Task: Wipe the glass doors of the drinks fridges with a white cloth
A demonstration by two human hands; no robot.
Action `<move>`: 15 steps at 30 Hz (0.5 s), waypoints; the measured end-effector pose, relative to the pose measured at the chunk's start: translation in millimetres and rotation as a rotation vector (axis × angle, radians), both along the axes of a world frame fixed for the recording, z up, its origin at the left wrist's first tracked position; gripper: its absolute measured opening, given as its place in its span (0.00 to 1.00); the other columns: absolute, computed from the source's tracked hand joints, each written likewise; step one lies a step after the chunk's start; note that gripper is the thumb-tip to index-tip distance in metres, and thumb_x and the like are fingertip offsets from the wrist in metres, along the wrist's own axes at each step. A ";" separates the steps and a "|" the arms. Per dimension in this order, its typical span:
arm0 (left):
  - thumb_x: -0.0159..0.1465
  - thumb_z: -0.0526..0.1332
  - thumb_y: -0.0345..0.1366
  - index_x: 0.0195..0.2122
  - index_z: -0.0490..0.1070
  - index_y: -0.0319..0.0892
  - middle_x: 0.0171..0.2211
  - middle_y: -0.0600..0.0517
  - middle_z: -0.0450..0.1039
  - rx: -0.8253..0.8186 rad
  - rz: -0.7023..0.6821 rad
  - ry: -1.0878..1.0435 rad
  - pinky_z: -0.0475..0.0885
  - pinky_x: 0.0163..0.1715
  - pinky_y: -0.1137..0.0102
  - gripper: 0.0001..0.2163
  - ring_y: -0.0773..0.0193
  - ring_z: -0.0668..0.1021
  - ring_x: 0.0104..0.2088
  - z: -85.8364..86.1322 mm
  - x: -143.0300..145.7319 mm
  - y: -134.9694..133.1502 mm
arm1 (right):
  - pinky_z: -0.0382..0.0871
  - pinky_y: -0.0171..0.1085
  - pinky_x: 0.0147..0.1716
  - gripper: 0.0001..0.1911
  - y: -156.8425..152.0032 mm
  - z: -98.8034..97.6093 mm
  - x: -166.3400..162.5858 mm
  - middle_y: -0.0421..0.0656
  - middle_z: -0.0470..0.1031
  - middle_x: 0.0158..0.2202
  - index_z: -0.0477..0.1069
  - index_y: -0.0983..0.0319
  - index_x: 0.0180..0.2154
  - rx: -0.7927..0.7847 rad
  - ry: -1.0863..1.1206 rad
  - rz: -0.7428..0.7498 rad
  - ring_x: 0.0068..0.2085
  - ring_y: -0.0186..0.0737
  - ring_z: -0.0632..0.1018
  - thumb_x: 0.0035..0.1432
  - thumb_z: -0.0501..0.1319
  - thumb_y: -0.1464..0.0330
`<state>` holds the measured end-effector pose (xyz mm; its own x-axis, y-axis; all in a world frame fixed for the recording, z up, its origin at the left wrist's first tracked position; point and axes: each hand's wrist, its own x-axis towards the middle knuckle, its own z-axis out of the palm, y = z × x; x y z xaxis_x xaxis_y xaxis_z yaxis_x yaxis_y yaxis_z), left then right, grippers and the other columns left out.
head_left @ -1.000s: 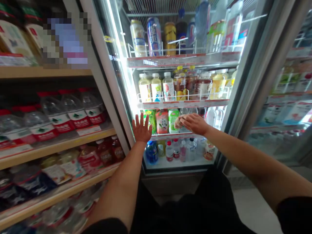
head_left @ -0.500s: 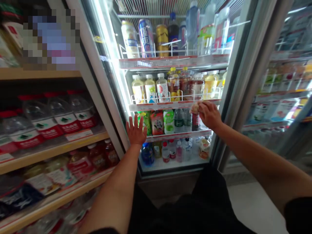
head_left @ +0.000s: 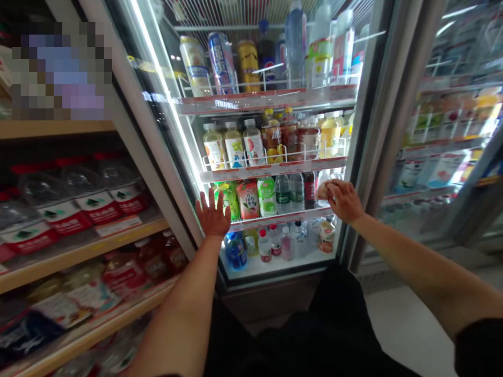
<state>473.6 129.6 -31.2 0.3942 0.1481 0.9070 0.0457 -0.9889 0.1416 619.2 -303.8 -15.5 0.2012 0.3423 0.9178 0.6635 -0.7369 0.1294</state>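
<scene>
The glass door point(head_left: 367, 104) of a lit drinks fridge stands closed in front of me. My left hand point(head_left: 214, 217) lies flat near the door's left side, fingers spread, seemingly against the glass. On the right, my right hand point(head_left: 346, 201) is closed around a crumpled pale cloth point(head_left: 324, 190), which appears to be pressed to the glass. Behind the pane, a green drink bottle point(head_left: 232, 201) shows beside my left fingers. A dark bottle with a red label point(head_left: 310, 191) stands just left of the cloth. Part of the cloth is hidden in my fingers.
To the left, wooden shelves point(head_left: 145, 230) carry several red-capped water bottles point(head_left: 94, 196) and other drinks. Cans and bottles fill the fridge shelves point(head_left: 271, 170) behind the glass. Another glass-fronted fridge point(head_left: 440, 152) adjoins on the right. My knees in dark clothing point(head_left: 341, 298) are close to the door's base.
My right hand has moved down and slightly right across the door with the cloth. My left hand stays about where it was on the door. The view has shifted slightly.
</scene>
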 end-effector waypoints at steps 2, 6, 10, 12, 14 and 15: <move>0.69 0.51 0.46 0.68 0.60 0.47 0.72 0.46 0.50 0.000 0.000 -0.003 0.38 0.71 0.43 0.27 0.49 0.42 0.74 0.0 0.8 0.8 | 0.71 0.47 0.52 0.16 -6.7 -11.9 -2.2 0.50 0.75 0.50 0.73 0.58 0.51 -0.159 0.008 0.027 0.50 0.48 0.74 0.62 0.57 0.69; 0.70 0.50 0.48 0.69 0.58 0.49 0.73 0.49 0.49 0.035 0.007 -0.024 0.38 0.71 0.43 0.27 0.48 0.43 0.74 -1.2 1.7 3.1 | 0.69 0.47 0.54 0.17 -17.9 24.1 10.1 0.49 0.75 0.51 0.73 0.60 0.52 -0.106 -0.010 -0.020 0.50 0.48 0.74 0.63 0.56 0.68; 0.71 0.50 0.47 0.70 0.55 0.50 0.73 0.52 0.46 0.048 0.000 -0.025 0.37 0.71 0.44 0.27 0.49 0.42 0.74 -1.9 1.1 3.3 | 0.66 0.51 0.58 0.24 -10.1 53.5 16.6 0.55 0.71 0.56 0.67 0.65 0.60 0.185 -0.071 -0.091 0.58 0.52 0.71 0.63 0.55 0.70; 0.71 0.50 0.47 0.69 0.57 0.46 0.73 0.48 0.48 0.056 -0.004 -0.028 0.36 0.71 0.44 0.27 0.48 0.42 0.74 -1.8 0.8 2.8 | 0.68 0.50 0.55 0.23 1.0 39.5 8.2 0.56 0.72 0.56 0.67 0.66 0.60 0.116 -0.129 -0.085 0.57 0.52 0.72 0.64 0.55 0.71; 0.71 0.49 0.48 0.68 0.60 0.42 0.72 0.43 0.50 0.063 -0.008 -0.037 0.36 0.71 0.45 0.27 0.48 0.41 0.74 -1.6 1.1 2.7 | 0.69 0.46 0.51 0.21 13.4 13.8 -4.5 0.55 0.74 0.55 0.69 0.65 0.58 -0.110 -0.197 -0.014 0.55 0.51 0.74 0.65 0.55 0.72; 0.71 0.49 0.49 0.67 0.61 0.41 0.71 0.42 0.51 0.063 -0.011 -0.041 0.36 0.71 0.45 0.27 0.49 0.41 0.74 -1.5 1.4 2.8 | 0.69 0.44 0.49 0.20 19.4 1.6 -10.3 0.53 0.75 0.54 0.70 0.64 0.57 -0.251 -0.224 0.048 0.54 0.49 0.74 0.65 0.55 0.72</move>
